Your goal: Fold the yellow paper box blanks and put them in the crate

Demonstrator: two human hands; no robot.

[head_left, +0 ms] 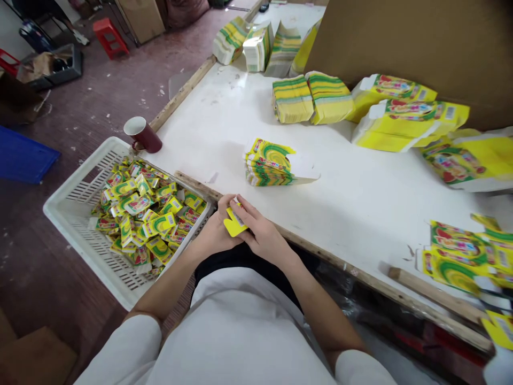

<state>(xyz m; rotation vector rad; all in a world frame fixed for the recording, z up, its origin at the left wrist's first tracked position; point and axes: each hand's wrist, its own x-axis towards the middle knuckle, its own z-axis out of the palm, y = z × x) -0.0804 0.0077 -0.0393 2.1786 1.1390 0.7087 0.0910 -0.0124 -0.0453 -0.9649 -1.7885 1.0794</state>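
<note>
Both of my hands meet in front of my body at the table's near edge, around a small yellow box [235, 223] with a barcode and an open flap. My left hand [218, 230] wraps the box from the left, its fingers partly hidden. My right hand [262, 235] holds it from the right, fingers bent over its top. Just beyond, a fanned stack of flat yellow and green cartons [270, 163] stands on the white table [352, 192]. A white basket [76, 235] at my left holds many small filled yellow packets [160, 224].
A maroon mug [143, 135] stands at the table's left corner. Carton bundles [294, 99] line the back, before a large cardboard sheet [404, 48]. Loose cartons [460, 251] and a wooden strip [436, 294] lie at right. A red stool [110, 37] stands on the floor.
</note>
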